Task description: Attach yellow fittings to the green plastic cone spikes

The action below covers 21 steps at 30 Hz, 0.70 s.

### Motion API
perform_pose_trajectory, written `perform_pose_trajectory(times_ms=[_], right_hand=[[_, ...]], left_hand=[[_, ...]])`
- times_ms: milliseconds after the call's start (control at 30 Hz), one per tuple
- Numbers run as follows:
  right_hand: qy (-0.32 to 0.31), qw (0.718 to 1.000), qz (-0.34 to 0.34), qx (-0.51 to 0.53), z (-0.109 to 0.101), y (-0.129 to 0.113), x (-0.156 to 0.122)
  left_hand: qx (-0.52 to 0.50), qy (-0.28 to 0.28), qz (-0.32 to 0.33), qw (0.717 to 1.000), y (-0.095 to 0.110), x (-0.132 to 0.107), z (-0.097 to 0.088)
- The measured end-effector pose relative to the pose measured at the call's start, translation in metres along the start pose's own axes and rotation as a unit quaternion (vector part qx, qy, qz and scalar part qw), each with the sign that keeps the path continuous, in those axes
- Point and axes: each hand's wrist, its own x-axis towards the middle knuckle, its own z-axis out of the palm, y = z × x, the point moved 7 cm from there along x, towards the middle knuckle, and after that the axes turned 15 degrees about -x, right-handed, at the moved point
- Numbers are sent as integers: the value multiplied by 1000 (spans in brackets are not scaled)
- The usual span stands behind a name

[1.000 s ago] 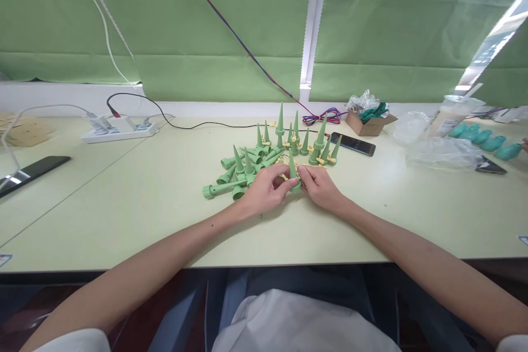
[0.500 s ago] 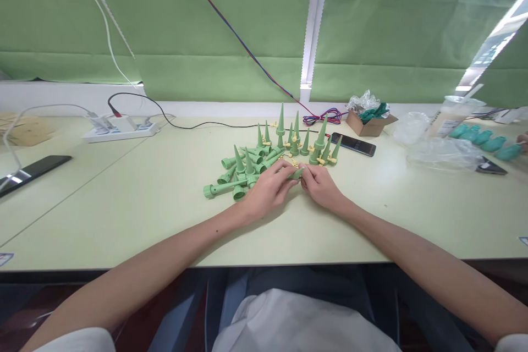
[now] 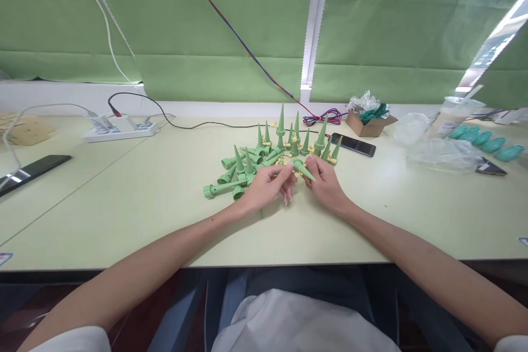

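A heap of green plastic cone spikes [image 3: 264, 157] lies in the middle of the pale table [image 3: 136, 203], some upright, some on their sides, with small yellow pieces among them. My right hand [image 3: 328, 187] grips one green cone spike [image 3: 304, 170], which lies tilted with its tip pointing right. My left hand [image 3: 268, 190] is beside it, thumb and forefinger pinched together on something small that I cannot make out.
A black phone [image 3: 353, 144] lies right of the heap, behind it a small cardboard box [image 3: 370, 122] with crumpled plastic. Clear bags [image 3: 437, 151] and teal bottles [image 3: 482, 140] are far right. A power strip [image 3: 119, 129] with cables and another phone [image 3: 33, 170] are at left.
The cone stood upright between both hands, then was laid over. Now my right hand holds it alone, tip to the right, and my left hand has drawn slightly away.
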Motion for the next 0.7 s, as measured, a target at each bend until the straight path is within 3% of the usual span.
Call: perform_pose_trajectory(times_ms=[167, 700], right_hand=[[-16, 999, -40, -30, 0, -9, -1], [-71, 997, -12, 13, 7, -3, -3]], left_hand=[[-33, -16, -49, 998, -7, -1, 3], [51, -12, -20, 998, -3, -7, 2]])
